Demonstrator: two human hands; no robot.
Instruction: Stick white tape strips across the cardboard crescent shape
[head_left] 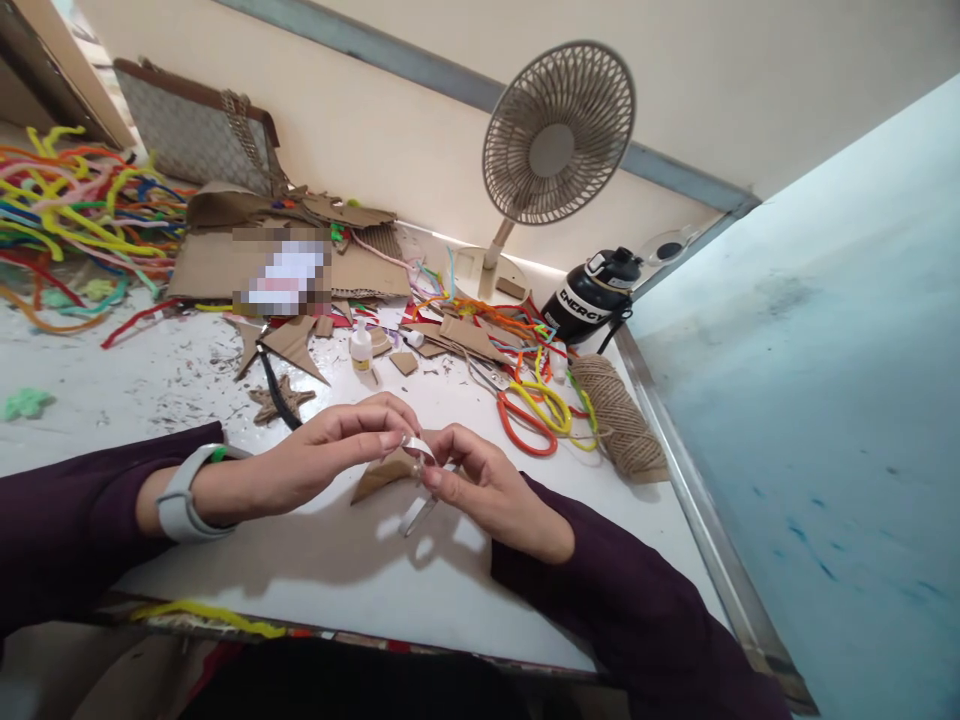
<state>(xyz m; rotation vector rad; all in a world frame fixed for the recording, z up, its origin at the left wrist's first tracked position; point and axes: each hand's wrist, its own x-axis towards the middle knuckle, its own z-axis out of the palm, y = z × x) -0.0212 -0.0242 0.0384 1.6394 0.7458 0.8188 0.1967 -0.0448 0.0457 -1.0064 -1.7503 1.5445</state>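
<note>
In the head view, a thin white strip [418, 447] lies nearer the wearer than the small white bottle [361, 352] and to its right, bridging both hands. The left hand [349, 435] seems to pinch its upper end between thumb and fingers. The right hand [484, 488], farther right of the bottle, is clamped on the strip and nearer its tail, whose long axis slants left toward the wearer.

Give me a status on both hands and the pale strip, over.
Left hand and right hand pinching pale strip. Strip curved between them, loose end hanging below. Cardboard piece close by, not visibly blocking.
</note>
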